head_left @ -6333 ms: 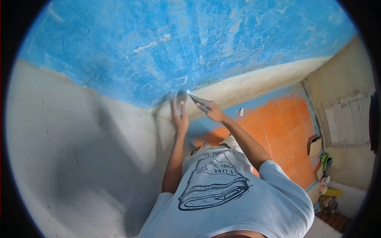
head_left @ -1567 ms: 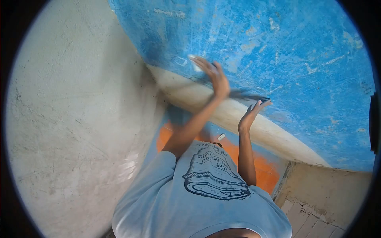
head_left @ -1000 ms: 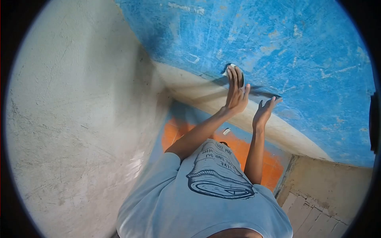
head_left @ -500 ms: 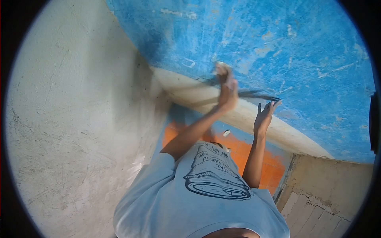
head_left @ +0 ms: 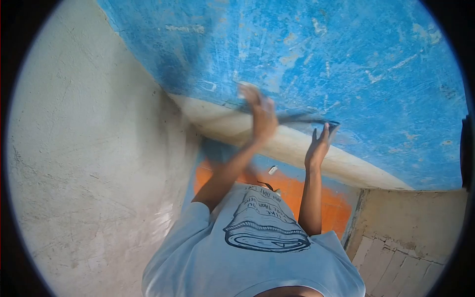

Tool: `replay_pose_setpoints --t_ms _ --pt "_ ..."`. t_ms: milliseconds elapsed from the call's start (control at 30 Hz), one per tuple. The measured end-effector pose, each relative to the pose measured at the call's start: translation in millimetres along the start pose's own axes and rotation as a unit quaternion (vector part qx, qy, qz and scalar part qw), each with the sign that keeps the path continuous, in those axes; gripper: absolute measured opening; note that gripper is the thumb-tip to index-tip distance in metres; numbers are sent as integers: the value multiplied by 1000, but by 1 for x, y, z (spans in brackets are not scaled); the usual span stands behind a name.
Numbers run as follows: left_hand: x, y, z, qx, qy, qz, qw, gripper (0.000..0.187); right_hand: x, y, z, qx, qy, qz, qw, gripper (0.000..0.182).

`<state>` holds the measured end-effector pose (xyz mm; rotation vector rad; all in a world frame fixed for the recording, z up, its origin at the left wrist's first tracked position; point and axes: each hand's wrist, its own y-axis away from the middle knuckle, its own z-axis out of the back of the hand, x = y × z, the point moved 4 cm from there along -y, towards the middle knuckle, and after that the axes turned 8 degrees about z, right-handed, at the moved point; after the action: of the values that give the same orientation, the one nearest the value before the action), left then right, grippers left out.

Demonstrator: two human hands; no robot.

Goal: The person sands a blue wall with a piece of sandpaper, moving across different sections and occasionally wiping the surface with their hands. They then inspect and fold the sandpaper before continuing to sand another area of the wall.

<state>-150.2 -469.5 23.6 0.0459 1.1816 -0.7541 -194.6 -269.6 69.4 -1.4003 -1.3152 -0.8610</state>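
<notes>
My left hand (head_left: 262,116) is raised against the lower part of a worn blue wall (head_left: 307,59). Motion smears its fingers, and a pale patch shows at their tips; I cannot tell whether it is something held. My right hand (head_left: 318,146) reaches up to the same wall, further right. Its fingers are stretched out and apart, with the tips at the blue surface and nothing visible in them. A dark streak, like a shadow, runs along the wall between the two hands. Below them lies a cream band (head_left: 292,141) along the wall's bottom edge.
A scuffed grey-white wall (head_left: 84,163) stands close on my left and meets the blue one in a corner. The floor is orange (head_left: 292,190) with a blue border, and a small white object (head_left: 272,170) lies on it. Cracked, pale surfacing (head_left: 396,252) shows at lower right.
The view has shifted slightly, so the walls and both hands appear further left. The left hand is blurred in both frames; the right hand stays at the wall.
</notes>
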Motion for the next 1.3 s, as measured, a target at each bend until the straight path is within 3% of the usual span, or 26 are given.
replay_pose_setpoints --t_ms 100,200,267,333,433,500,567,633,733,800,867,900,967,1033,1133,1233,1300 --pt "50 -70 47 -132 198 108 965 83 -2 -5 37 -25 1 5 1000 90" --pt "-1 -58 43 -195 164 93 962 87 -10 -13 70 -45 -2 -6 999 89" --pt "-34 -18 -11 -174 159 64 970 79 -12 -21 83 -42 6 -16 999 88" --pt "-72 43 -68 -32 149 82 985 77 -10 -30 93 -25 15 -11 1000 88" --pt "-76 72 -89 23 52 26 998 75 -10 -37 96 -3 29 -19 999 88" --pt "-59 38 -62 -92 102 32 990 74 -8 -35 95 3 42 -27 999 88" --pt "-27 -17 -11 -179 125 108 970 76 -3 -29 88 2 52 -35 998 88" --pt "-30 -45 34 -151 287 142 935 80 -8 -26 82 28 69 -30 997 89" --pt "-11 -37 -12 -189 149 91 966 77 -17 -20 75 50 85 -26 995 90" --pt "-72 19 -46 -142 128 79 978 72 -18 -20 68 55 76 -27 995 90" --pt "-70 72 -84 -3 39 -3 999 70 -12 -21 62 55 54 -36 996 91" --pt "-64 68 -81 -6 47 13 999 70 -14 -23 63 64 57 -41 995 92" --pt "-43 50 -61 -4 63 47 997 70 -16 -24 70 77 66 -54 993 93" --pt "-11 -4 -8 -105 141 81 981 70 -10 -20 71 95 88 -79 988 93" --pt "-40 -54 81 -137 258 142 946 76 -2 -14 66 98 105 -76 987 91" --pt "-22 -43 22 -207 133 51 968 78 -16 -14 54 74 81 -41 993 91" --pt "-47 14 -30 -82 134 47 986 74 -12 -8 28 42 45 -39 997 91"
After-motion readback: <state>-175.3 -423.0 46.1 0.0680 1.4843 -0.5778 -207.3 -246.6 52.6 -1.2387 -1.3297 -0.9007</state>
